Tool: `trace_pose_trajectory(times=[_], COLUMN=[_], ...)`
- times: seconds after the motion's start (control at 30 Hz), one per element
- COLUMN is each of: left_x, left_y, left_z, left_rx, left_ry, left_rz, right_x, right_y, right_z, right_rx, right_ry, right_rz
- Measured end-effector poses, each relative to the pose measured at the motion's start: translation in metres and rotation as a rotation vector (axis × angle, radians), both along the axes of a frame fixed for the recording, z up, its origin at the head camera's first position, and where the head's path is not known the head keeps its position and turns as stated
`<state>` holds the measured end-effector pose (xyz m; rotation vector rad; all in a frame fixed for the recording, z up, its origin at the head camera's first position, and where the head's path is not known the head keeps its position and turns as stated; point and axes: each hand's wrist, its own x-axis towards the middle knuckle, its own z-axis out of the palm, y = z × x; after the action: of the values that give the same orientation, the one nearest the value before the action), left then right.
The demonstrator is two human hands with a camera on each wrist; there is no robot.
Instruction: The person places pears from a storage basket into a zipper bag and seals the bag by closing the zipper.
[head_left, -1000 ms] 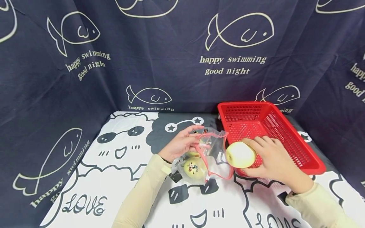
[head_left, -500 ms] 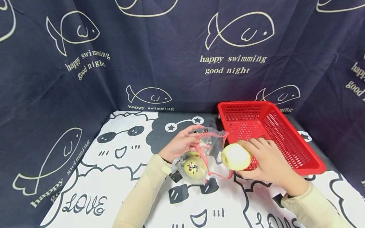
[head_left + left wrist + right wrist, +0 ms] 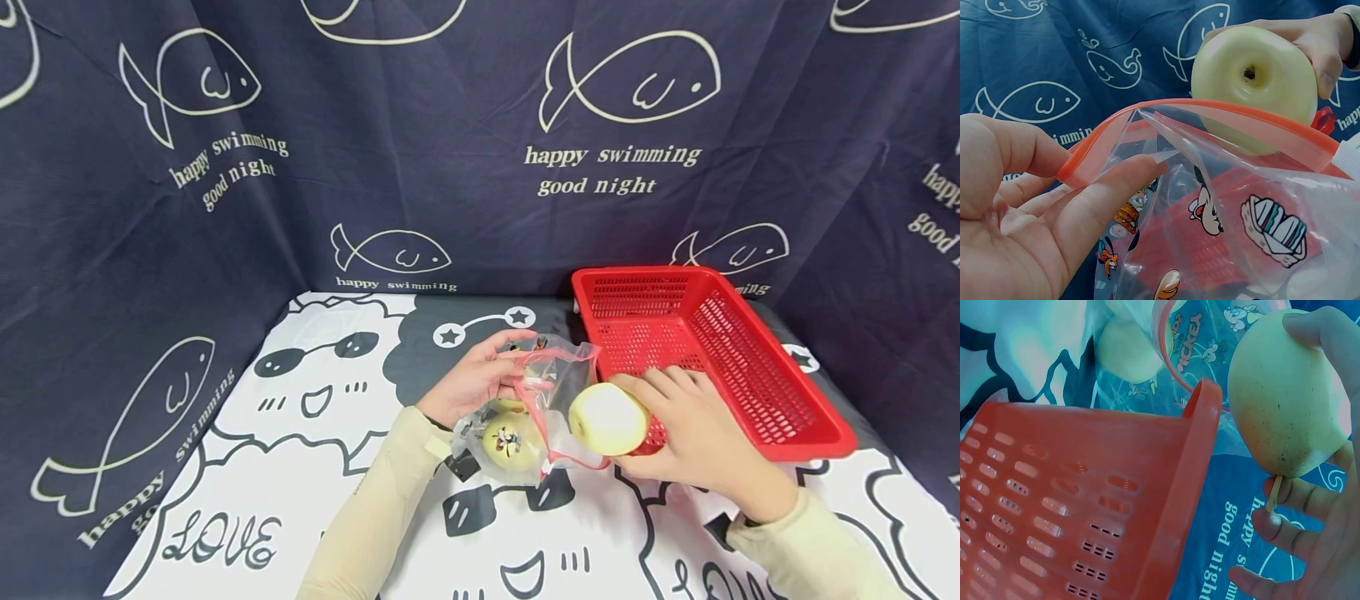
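Observation:
My left hand (image 3: 476,379) pinches the red-rimmed mouth of a clear zip bag (image 3: 564,398) printed with cartoon figures, as the left wrist view also shows for the bag (image 3: 1229,206). Inside the bag lies a pale yellow pear (image 3: 513,446), with more yellow fruit partly hidden behind the fingers. My right hand (image 3: 693,433) grips another pear (image 3: 609,419) at the bag's open mouth. In the left wrist view, the end of this pear (image 3: 1254,94) appears just beyond the rim. Its stem points toward the fingers in the right wrist view, below the speckled pear body (image 3: 1285,400).
A red perforated plastic basket (image 3: 780,358) stands behind and beside my right hand, its near edge close to the bag. A cartoon-printed white and dark cloth (image 3: 315,483) covers the table. Dark blue fish-patterned curtains (image 3: 450,125) surround it.
My right hand has carried the pear leftward and slightly down, from over the basket's near edge to the bag's mouth. The left hand and bag have stayed in place.

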<state>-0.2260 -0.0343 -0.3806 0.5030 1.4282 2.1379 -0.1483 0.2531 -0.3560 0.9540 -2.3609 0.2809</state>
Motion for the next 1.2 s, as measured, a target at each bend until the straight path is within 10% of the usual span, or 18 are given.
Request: trace_pose_trajectory(times=[1.2], left_x=[0.002], left_y=[0.0], left_z=[0.0], left_rx=[-0.007], left_ry=[-0.003], left_rz=[-0.016], right_x=[-0.005], right_y=[-0.025], right_z=[-0.023], right_rx=[0.007], right_ry=[0.066], right_rz=[-0.049])
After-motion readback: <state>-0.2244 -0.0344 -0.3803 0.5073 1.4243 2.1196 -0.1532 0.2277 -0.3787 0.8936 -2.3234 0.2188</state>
